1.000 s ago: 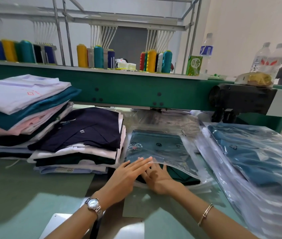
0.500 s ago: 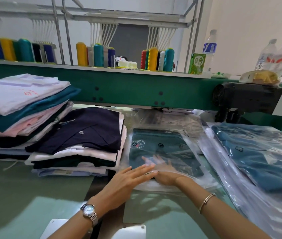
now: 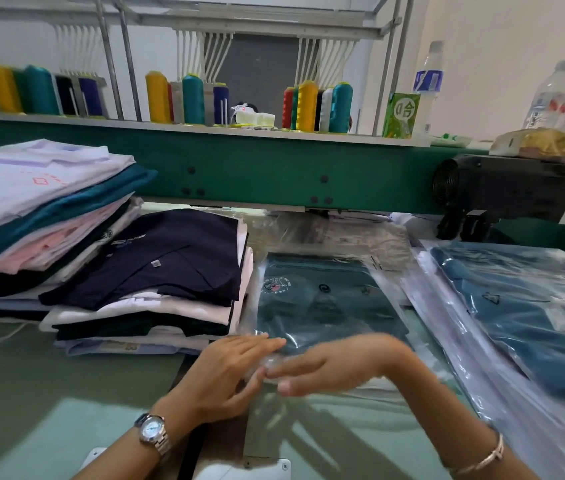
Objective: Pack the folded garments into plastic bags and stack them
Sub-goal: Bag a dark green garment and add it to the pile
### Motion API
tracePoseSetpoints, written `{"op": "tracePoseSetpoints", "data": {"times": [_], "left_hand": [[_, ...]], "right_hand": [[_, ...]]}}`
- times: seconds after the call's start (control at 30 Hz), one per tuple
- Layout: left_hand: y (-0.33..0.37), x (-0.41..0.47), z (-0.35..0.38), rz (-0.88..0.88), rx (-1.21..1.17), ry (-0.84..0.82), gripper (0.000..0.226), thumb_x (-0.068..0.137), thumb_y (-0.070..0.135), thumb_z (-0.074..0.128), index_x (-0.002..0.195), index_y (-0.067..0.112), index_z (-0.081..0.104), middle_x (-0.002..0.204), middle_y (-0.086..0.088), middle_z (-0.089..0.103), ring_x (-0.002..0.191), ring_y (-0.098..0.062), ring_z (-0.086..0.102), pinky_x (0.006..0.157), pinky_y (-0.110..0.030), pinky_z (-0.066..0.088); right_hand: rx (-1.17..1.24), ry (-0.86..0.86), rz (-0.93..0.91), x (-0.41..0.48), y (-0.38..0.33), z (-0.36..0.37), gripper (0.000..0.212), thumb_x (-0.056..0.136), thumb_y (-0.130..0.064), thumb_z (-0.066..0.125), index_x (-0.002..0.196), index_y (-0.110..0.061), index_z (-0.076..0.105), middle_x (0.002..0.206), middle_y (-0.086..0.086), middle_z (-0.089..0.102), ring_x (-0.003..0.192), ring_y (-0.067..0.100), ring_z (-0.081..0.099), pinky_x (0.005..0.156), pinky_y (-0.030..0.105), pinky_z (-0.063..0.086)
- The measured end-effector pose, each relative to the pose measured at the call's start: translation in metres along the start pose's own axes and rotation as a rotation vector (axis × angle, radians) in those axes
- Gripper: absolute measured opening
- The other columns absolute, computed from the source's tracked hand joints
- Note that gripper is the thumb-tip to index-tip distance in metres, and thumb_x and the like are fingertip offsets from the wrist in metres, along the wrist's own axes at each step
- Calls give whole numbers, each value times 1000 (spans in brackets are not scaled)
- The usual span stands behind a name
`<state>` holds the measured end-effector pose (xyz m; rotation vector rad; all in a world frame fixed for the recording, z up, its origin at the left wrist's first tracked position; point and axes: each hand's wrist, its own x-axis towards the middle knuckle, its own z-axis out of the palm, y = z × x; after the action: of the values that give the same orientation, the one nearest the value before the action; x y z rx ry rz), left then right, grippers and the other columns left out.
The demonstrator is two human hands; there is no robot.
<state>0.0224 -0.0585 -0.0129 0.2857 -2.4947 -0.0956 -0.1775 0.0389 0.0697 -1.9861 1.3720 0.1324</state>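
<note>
A teal folded garment (image 3: 326, 299) lies inside a clear plastic bag (image 3: 383, 282) on the table in front of me. Both hands are at the bag's near, open edge. My left hand (image 3: 229, 368), with a wristwatch, rests flat with straight fingers on that edge. My right hand (image 3: 340, 358) is blurred and points left, its fingers and thumb pinching the loose flap. To the left stands a stack of folded garments (image 3: 170, 261) with a navy one on top. On the right lies a stack of bagged teal garments (image 3: 523, 317).
A taller pile of folded garments (image 3: 32, 202) fills the far left. Empty clear bags (image 3: 329, 233) lie behind the bagged garment. A green machine beam (image 3: 274, 174) with thread cones, bottles and a black motor (image 3: 502, 192) crosses the back.
My right hand has come out of the bag and now holds its flap at the near edge. The garment sits fully inside. My left hand stays at the edge.
</note>
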Motion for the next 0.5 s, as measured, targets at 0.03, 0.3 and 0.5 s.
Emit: {"op": "tracePoseSetpoints", "data": {"times": [0.03, 0.3, 0.5], "left_hand": [[1, 5, -2, -1, 17, 53, 42, 93, 26, 42, 129, 20, 62, 119, 7, 69, 105, -9, 66, 85, -23, 50], [-14, 110, 9, -308, 165, 214, 32, 100, 31, 38, 108, 16, 66, 88, -2, 71, 75, -26, 67, 58, -38, 49], [-64, 187, 60, -618, 218, -162, 53, 104, 29, 33, 151, 7, 24, 156, -12, 30, 143, -29, 29, 115, -42, 24]], "right_hand": [[157, -42, -96, -7, -6, -12, 51, 101, -48, 38, 145, -22, 40, 150, -6, 39, 133, 0, 38, 111, 9, 22], [977, 883, -255, 39, 49, -86, 37, 101, -24, 37, 100, -5, 69, 117, 10, 69, 105, 25, 68, 83, 30, 52], [442, 1076, 213, 90, 120, -100, 39, 101, -7, 39, 139, -6, 49, 146, 8, 46, 135, 20, 40, 112, 29, 29]]}}
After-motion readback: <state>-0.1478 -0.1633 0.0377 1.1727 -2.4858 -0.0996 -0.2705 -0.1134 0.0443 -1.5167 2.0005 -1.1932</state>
